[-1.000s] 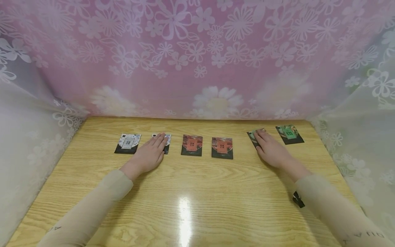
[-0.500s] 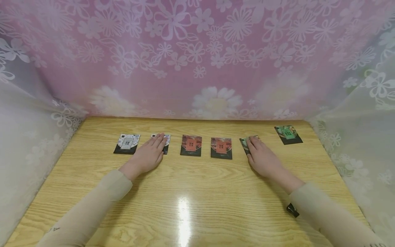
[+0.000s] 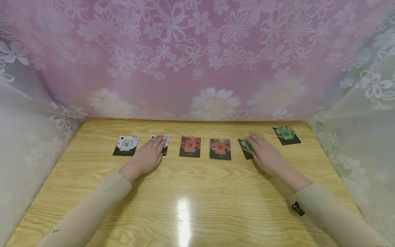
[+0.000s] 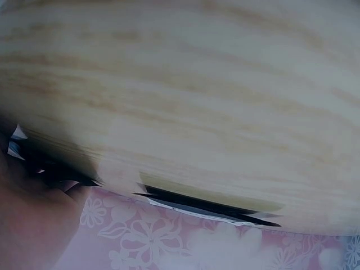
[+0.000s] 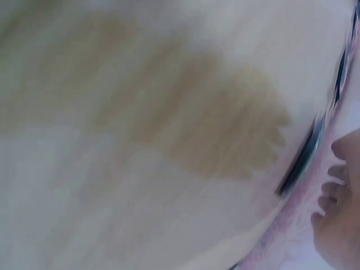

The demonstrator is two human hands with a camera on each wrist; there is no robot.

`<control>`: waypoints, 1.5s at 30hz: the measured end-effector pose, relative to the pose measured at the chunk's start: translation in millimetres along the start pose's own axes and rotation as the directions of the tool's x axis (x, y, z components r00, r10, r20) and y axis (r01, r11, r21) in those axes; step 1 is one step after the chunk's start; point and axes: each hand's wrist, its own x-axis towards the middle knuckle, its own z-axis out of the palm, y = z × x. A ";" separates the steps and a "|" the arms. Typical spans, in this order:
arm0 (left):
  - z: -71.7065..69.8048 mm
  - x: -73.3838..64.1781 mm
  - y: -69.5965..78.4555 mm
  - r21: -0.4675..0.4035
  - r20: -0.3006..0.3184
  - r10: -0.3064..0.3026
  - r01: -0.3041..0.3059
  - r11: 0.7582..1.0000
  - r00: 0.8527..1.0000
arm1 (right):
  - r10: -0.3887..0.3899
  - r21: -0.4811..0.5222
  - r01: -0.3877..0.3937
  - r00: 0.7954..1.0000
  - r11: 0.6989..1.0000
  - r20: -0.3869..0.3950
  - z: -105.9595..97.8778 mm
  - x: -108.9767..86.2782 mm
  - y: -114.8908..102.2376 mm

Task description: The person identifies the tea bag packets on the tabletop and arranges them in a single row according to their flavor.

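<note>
In the head view, my left hand (image 3: 145, 157) lies flat with straight fingers over a white-and-blue sachet (image 3: 165, 150), covering most of it. Another white-and-black sachet (image 3: 126, 145) lies to its left. My right hand (image 3: 267, 155), fingers extended, is at the right side of a slightly turned green-and-black sachet (image 3: 246, 149) and hides part of it. The right wrist view shows the fingers (image 5: 332, 185) beside a dark sachet edge (image 5: 301, 163). Between the hands lie two red-and-black sachets, one left (image 3: 190, 146) and one right (image 3: 220, 149).
A second green sachet (image 3: 286, 134) lies tilted near the back right corner of the wooden table (image 3: 216, 199). A small black item (image 3: 298, 208) shows beside the right sleeve. Pink floral cloth (image 3: 197, 61) hangs behind the table, with pale cloth at both sides.
The right hand has slid one green sachet leftward, toward the red ones. It now sits more to that sachet's right, uncovering more of it. The left hand has stayed put.
</note>
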 end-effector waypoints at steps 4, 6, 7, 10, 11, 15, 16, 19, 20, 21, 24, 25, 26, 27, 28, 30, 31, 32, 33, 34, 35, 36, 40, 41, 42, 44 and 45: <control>0.5 -0.8 0.5 0.002 0.003 -0.002 0.002 1.000 1.000 | -0.051 0.026 0.050 0.998 0.998 0.027 -2.4 1.2 11.1; 0.9 -0.9 0.4 0.000 0.003 -0.002 0.002 1.000 1.000 | -0.065 0.054 0.062 0.997 0.997 0.049 -3.2 1.2 14.0; 1.1 -0.9 0.3 -0.001 0.005 -0.002 0.002 1.000 1.000 | -0.070 0.073 0.066 0.996 0.995 0.063 -3.3 1.4 15.2; 0.8 -0.5 0.9 0.001 0.006 -0.001 0.001 1.000 1.000 | -0.074 0.134 0.060 0.993 0.989 0.097 -3.3 1.1 15.9; 0.5 -0.3 1.1 0.002 0.004 0.001 -0.001 1.000 1.000 | -0.070 0.152 0.054 0.992 0.987 0.107 -2.8 0.9 15.9; -0.4 0.1 1.6 0.003 0.002 0.005 -0.005 1.000 1.000 | -0.056 0.172 0.034 0.991 0.985 0.124 -0.3 -0.4 15.7; -0.7 0.1 1.4 0.005 0.004 0.005 -0.005 1.000 1.000 | -0.051 0.171 0.029 0.990 0.985 0.128 -0.2 -0.8 15.3; -0.7 0.2 0.7 0.015 0.001 0.006 -0.006 1.000 1.000 | -0.037 0.160 0.014 0.989 0.987 0.144 -0.7 -1.5 14.1; -0.8 0.2 0.5 0.018 0.000 0.007 -0.007 1.000 1.000 | -0.032 0.156 0.008 0.988 0.988 0.151 -1.4 -1.5 13.1; -1.4 0.0 0.6 0.019 0.001 0.007 -0.007 1.000 1.000 | -0.029 0.151 0.005 0.988 0.989 0.155 -2.0 -1.5 12.1; -2.2 0.3 0.6 0.017 0.001 0.006 -0.006 1.000 1.000 | -0.022 0.139 0.000 0.987 0.990 0.160 -2.9 -1.8 8.8; -2.3 0.4 0.5 0.017 0.000 0.006 -0.006 1.000 1.000 | -0.020 0.134 -0.002 0.987 0.991 0.160 -2.8 -1.9 7.6; -2.5 0.5 0.5 0.015 0.000 0.007 -0.007 1.000 1.000 | -0.019 0.129 -0.002 0.987 0.992 0.158 -2.5 -2.0 6.4; -2.6 0.5 0.5 0.016 -0.001 0.008 -0.007 1.000 1.000 | -0.021 0.122 0.002 0.988 0.992 0.152 -2.1 -1.9 5.2; -2.5 0.7 0.3 0.016 -0.001 0.008 -0.008 1.000 1.000 | -0.021 0.119 0.004 0.989 0.993 0.149 -1.4 -1.9 4.2; -2.4 0.8 0.4 0.019 -0.005 0.011 -0.011 1.000 1.000 | -0.022 0.108 0.007 0.990 0.994 0.142 0.2 -1.9 2.2; -2.4 0.9 0.5 0.018 -0.004 0.011 -0.011 1.000 1.000 | -0.022 0.104 0.008 0.990 0.995 0.140 0.7 -2.0 0.8; -2.3 0.8 0.5 0.016 -0.003 0.012 -0.012 1.000 1.000 | -0.023 0.101 0.009 0.990 0.995 0.138 1.4 -1.9 -0.3; -2.1 0.9 0.4 0.016 -0.003 0.012 -0.012 1.000 1.000 | -0.026 0.097 0.013 0.991 0.995 0.132 1.9 -1.9 -1.3; -1.8 0.9 0.3 0.016 -0.002 0.012 -0.012 1.000 1.000 | -0.026 0.095 0.013 0.991 0.995 0.131 2.4 -2.1 -2.3; -1.6 0.8 0.2 0.016 -0.002 0.012 -0.012 1.000 1.000 | -0.025 0.093 0.013 0.991 0.996 0.128 2.7 -2.1 -3.2; -1.4 0.7 0.2 0.015 -0.001 0.011 -0.011 1.000 1.000 | -0.024 0.092 0.013 0.992 0.996 0.125 2.9 -2.1 -3.9; -1.6 -0.1 0.4 0.012 -0.001 0.009 -0.009 1.000 1.000 | -0.016 0.077 0.006 0.992 0.997 0.122 2.8 -2.0 -5.1; -1.8 -0.4 0.5 0.013 -0.001 0.009 -0.009 1.000 1.000 | -0.012 0.075 0.002 0.992 0.997 0.125 2.7 -1.9 -5.2; -1.6 -0.6 0.6 0.014 -0.002 0.009 -0.009 1.000 1.000 | -0.010 0.072 0.001 0.992 0.997 0.126 2.6 -1.8 -5.3; -1.4 -0.9 0.6 0.015 -0.001 0.008 -0.008 1.000 1.000 | -0.006 0.063 -0.002 0.992 0.998 0.128 3.5 -1.5 -5.0; -1.4 -1.0 0.6 0.015 -0.001 0.007 -0.007 1.000 1.000 | -0.003 0.059 -0.005 0.992 0.998 0.128 4.2 -1.4 -4.6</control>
